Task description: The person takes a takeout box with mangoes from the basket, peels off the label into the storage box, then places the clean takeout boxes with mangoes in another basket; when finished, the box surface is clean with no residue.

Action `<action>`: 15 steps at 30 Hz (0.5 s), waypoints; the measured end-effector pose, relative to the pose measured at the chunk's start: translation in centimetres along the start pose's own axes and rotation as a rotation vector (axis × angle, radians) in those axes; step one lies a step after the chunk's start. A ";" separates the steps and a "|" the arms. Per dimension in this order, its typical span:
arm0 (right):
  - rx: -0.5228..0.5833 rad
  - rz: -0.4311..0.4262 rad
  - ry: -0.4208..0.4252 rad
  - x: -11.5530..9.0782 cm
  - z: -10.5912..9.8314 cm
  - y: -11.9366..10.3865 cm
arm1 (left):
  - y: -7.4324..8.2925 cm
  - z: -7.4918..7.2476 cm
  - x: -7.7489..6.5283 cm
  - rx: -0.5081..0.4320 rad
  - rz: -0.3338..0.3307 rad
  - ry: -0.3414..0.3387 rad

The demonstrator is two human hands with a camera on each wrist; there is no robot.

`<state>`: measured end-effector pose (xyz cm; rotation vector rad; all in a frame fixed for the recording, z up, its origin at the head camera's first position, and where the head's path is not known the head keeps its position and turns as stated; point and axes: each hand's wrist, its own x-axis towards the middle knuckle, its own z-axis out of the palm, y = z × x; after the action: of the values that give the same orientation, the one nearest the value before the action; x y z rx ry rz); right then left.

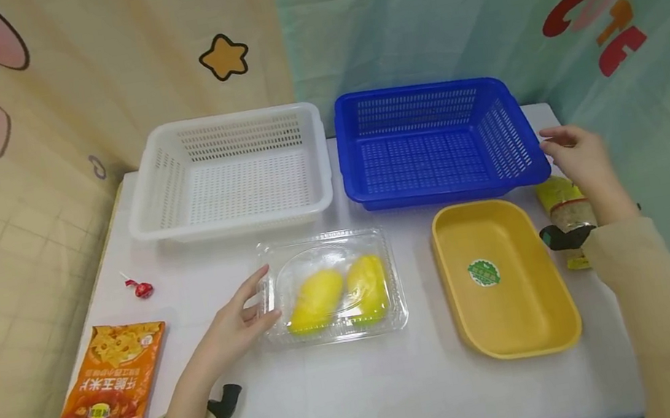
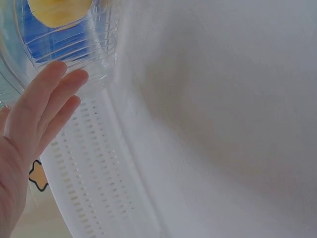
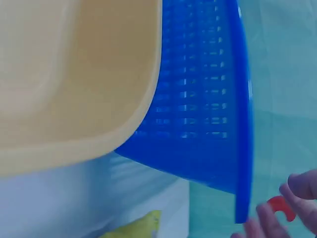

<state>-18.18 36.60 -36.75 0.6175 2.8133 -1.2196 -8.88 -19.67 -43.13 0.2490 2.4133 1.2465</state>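
Note:
In the head view, a clear lidded plastic box with two yellow mango-like fruits inside lies near the middle of the table. At its left side is my left hand, the fingers spread and fairly straight along that side; the left wrist view shows the fingertips at the box wall. My right hand is beside the right end of a blue perforated basket, its fingers loosely bent and holding nothing visible. A yellow tray with a green sticker lies in front of that basket.
A white perforated basket stands at the back left. A red-wrapped lollipop and an orange snack bag lie on the left. Under my right forearm, a yellow-and-clear package is partly hidden. Curtains hang behind the table.

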 end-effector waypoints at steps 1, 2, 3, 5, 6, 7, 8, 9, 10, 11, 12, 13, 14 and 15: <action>0.030 0.034 0.010 0.4 0.2 0.3 | 0.0 0.0 0.0 0.001 0.000 0.000; 0.061 0.068 0.009 0.7 0.3 0.6 | 0.0 0.0 0.0 0.001 0.001 0.001; 0.083 0.109 0.014 1.0 0.5 0.8 | 0.1 0.1 -0.1 -0.002 0.001 0.002; 0.135 0.160 -0.006 1.3 0.7 1.3 | 0.1 0.2 -0.1 -0.007 0.009 0.007; 0.164 0.182 -0.019 1.5 0.8 1.4 | 0.1 0.2 -0.1 -0.015 0.013 0.009; 0.199 0.205 -0.038 1.7 0.9 1.6 | 0.0 0.3 -0.1 -0.024 0.015 0.011; 0.236 0.225 -0.053 1.8 1.0 1.6 | 0.0 0.4 -0.2 -0.034 0.017 0.016; 0.263 0.241 -0.064 1.9 1.1 1.7 | 0.0 0.5 -0.2 -0.047 0.018 0.021; 0.287 0.241 -0.087 2.0 1.2 1.7 | -0.1 0.6 -0.2 -0.062 0.020 0.028; 0.303 0.251 -0.095 2.0 1.3 1.6 | -0.1 0.7 -0.2 -0.079 0.018 0.034; 0.318 0.261 -0.099 2.1 1.4 1.6 | -0.2 0.8 -0.2 -0.095 0.013 0.042; 0.332 0.269 -0.099 2.2 1.5 1.6 | -0.2 0.9 -0.2 -0.105 0.011 0.050; 0.330 0.274 -0.098 2.2 1.6 1.5 | -0.2 1.0 -0.2 -0.116 0.003 0.062; 0.321 0.279 -0.096 2.3 1.7 1.5 | -0.2 1.1 -0.2 -0.125 -0.005 0.074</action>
<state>-20.02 37.11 -39.35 0.9001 2.3691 -1.6003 -8.19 -19.06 -43.74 0.1624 2.3839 1.4220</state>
